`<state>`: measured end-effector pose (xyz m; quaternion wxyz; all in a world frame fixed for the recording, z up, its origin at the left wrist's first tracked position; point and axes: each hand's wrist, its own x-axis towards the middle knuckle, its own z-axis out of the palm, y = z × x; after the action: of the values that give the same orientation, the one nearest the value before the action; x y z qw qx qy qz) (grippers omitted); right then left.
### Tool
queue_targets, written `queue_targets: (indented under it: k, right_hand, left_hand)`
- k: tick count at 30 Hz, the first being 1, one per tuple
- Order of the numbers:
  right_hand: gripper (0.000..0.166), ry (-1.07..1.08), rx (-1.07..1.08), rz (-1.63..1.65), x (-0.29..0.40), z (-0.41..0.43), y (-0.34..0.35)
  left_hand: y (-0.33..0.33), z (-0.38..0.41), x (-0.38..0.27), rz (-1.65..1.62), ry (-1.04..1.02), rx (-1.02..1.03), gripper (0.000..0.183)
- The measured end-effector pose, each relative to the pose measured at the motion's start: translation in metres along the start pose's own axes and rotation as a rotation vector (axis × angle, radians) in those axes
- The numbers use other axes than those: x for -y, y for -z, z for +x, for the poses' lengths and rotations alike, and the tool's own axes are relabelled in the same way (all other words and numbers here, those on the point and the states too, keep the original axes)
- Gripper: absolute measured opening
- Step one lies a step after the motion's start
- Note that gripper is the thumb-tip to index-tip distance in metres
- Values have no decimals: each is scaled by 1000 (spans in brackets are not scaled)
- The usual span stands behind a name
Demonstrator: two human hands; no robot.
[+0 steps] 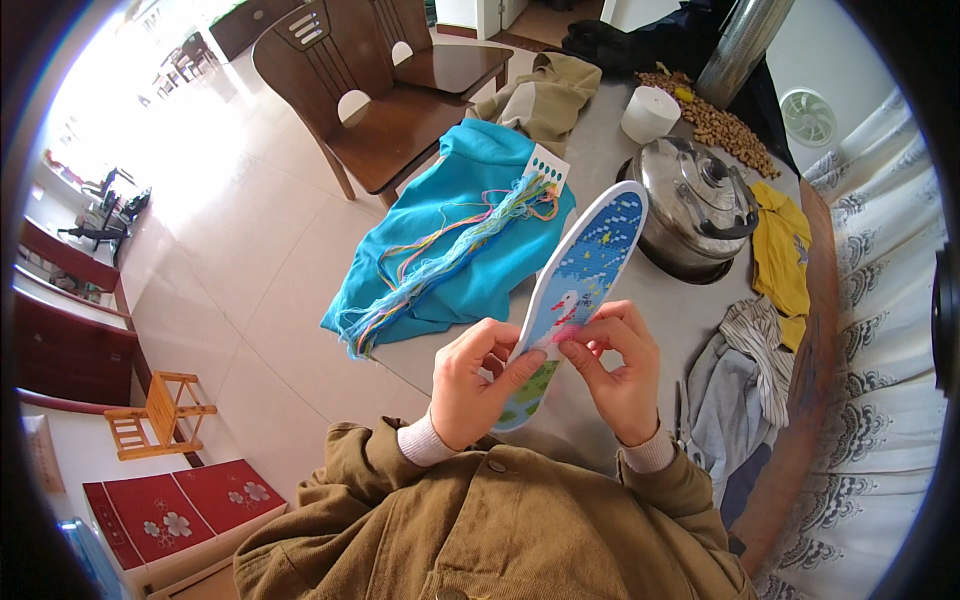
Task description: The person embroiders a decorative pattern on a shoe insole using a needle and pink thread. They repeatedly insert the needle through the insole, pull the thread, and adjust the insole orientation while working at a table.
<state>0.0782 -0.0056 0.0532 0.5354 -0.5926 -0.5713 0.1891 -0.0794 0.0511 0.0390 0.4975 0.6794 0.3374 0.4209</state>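
Note:
A white-edged cross-stitch insole [577, 262] is held up at a slant in front of me. Its face shows a blue ground, a white bird, pink stitches and a green lower part. My left hand [480, 382] grips its left edge, thumb on the printed face. On the other side, the thumb and forefinger of my right hand [619, 367] pinch the insole's right edge beside the pink patch; whether a needle is between them is too small to tell. A bundle of coloured embroidery floss [457, 262], attached to a white punched card [546, 169], lies across turquoise cloth [480, 180].
On the grey table [652, 300] stand a lidded steel pot [686, 202] and a white paper roll [649, 114]. Peanuts [724, 127] lie near a metal flue pipe [742, 52]. Yellow cloth [780, 247] and grey clothing [724, 405] are at right. Wooden chairs [390, 127] stand beyond the table.

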Motion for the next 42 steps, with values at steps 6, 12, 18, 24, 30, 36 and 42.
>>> queue_targets:
  k: [6, 12, 18, 24, 30, 36, 42]
  right_hand:
    - [27, -414, 9, 822, -11, -4, 6]
    - [33, -723, 316, 1221, -22, -8, 7]
    - [31, -682, 216, 1345, -13, -9, -10]
    - [13, -645, 59, 1745, -34, -6, -7]
    - [5, -657, -189, 1990, -54, -13, 41]
    - [5, -533, -633, 1732, -113, -70, 133]
    - [12, -470, -828, 1262, -128, -96, 168]
  left_hand:
    - [0, -3, 1, -253, 151, -9, 16]
    - [-3, -1, 2, -465, 208, 68, 17]
    - [-4, -1, 5, -584, 227, 107, 18]
    - [-3, -2, 9, -838, 253, 131, 18]
    - [16, 8, 22, -1131, 296, 164, 22]
    - [54, 12, 30, -1573, 262, 67, 25]
    - [53, 6, 30, -1765, 255, 145, 33]
